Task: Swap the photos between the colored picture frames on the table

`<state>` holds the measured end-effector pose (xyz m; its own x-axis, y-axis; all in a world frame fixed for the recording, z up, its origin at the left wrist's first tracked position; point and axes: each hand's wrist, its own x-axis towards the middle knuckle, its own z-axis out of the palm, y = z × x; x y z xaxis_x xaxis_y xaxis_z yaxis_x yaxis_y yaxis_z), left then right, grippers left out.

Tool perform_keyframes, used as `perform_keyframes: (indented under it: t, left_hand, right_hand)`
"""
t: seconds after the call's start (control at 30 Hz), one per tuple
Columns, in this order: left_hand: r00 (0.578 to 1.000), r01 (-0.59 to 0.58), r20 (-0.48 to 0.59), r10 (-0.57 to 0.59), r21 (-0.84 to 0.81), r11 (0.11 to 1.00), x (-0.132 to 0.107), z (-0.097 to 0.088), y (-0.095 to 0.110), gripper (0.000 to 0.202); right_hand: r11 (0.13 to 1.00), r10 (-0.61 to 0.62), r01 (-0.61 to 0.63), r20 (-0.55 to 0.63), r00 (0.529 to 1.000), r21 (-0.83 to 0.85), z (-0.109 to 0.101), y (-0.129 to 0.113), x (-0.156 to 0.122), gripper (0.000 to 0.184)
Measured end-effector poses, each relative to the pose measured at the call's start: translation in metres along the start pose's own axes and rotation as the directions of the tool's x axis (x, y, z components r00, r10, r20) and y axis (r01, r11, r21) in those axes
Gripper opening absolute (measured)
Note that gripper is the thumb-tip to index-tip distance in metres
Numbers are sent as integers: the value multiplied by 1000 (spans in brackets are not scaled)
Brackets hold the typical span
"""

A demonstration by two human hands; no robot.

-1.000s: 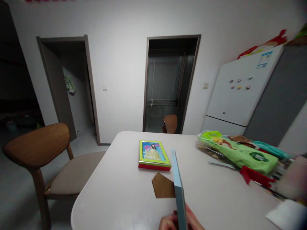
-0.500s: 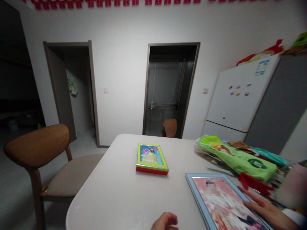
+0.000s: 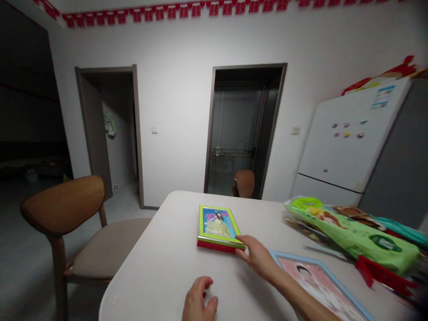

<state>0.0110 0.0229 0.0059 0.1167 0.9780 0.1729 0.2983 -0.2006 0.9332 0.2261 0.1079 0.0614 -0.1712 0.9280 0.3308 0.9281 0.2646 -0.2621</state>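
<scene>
Near the middle of the table lies a green picture frame (image 3: 219, 223) with a picture of a figure in a yellow dress, stacked on a red frame (image 3: 214, 245). My right hand (image 3: 256, 256) is at the stack's front right corner, its fingers over the green edge and its thumb low by the red side. Close to the front edge of the view, my left hand (image 3: 199, 299) is empty, fingers curled and thumb apart. A light-blue picture frame (image 3: 317, 285) with a pink photo lies at the right, partly hidden by my right forearm.
On the right of the white table (image 3: 150, 272) are a green packet (image 3: 354, 234), a red plastic piece (image 3: 384, 276) and a thin metallic item (image 3: 324, 252). A wooden chair (image 3: 67, 203) stands at the left, another chair (image 3: 244, 183) behind the table. A fridge (image 3: 341, 151) is at back right.
My right hand has left the light-blue frame and moved left and forward to the stacked frames. My left hand has shifted left. The view has turned slightly, moving the scene rightward.
</scene>
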Motion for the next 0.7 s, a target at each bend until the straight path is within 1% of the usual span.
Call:
perform_keyframes:
  t: [0.03,0.1,0.13,0.2,0.3,0.33,0.37,0.43,0.5,0.57,0.6,0.63,0.67,0.7]
  left_hand:
    - [1000,-3,-10,2,-24,1000,0,0,0,32]
    - [999,12,-29,-14,-90,996,0,-2,1,27]
    - [999,29,-35,-33,-127,991,1,-4,0,25]
    - [996,76,-38,-86,-216,973,4,-8,-2,25]
    - [983,172,0,-183,-341,924,12,-12,-5,45]
    - [978,197,18,-206,-388,901,14,-12,-4,53]
    - [978,198,32,-206,-447,872,14,-12,-2,59]
    - [990,123,12,-141,-575,809,9,-9,5,67]
    - [993,29,-68,-93,-632,774,-1,-6,15,65]
    - [987,3,-129,-97,-587,810,-14,-5,26,60]
    - [984,0,-149,-95,-540,842,-20,-5,31,57]
    - [984,-28,-169,-60,-477,878,-26,-7,35,55]
    - [983,-90,-185,16,-399,912,-31,-9,38,54]
    - [976,-173,-183,121,-306,936,-36,-11,40,51]
  right_hand:
    - [1000,-27,27,2,1000,-5,9,-19,12,40]
    - [998,-53,53,-10,999,-20,21,-45,27,38]
    - [998,-62,62,-17,998,-26,24,-54,29,34]
    - [996,-88,87,-24,996,-30,23,-67,25,24]
    - [990,-143,142,-20,990,-25,12,-86,-2,17]
    - [988,-157,157,-21,987,-9,8,-93,-14,17]
    - [986,-167,168,-25,986,20,5,-99,-27,18]
    - [975,-180,184,-38,983,125,1,-110,-52,19]
    - [940,-186,194,-53,981,281,1,-115,-73,19]
    - [867,-150,156,-51,987,474,2,-117,-88,22]
    - [799,-96,99,-36,995,593,2,-116,-93,26]
    - [696,-20,18,-5,1000,718,1,-116,-97,34]
    - [552,75,-82,48,996,830,-1,-115,-100,42]
    - [375,166,-174,119,979,911,-4,-114,-101,50]
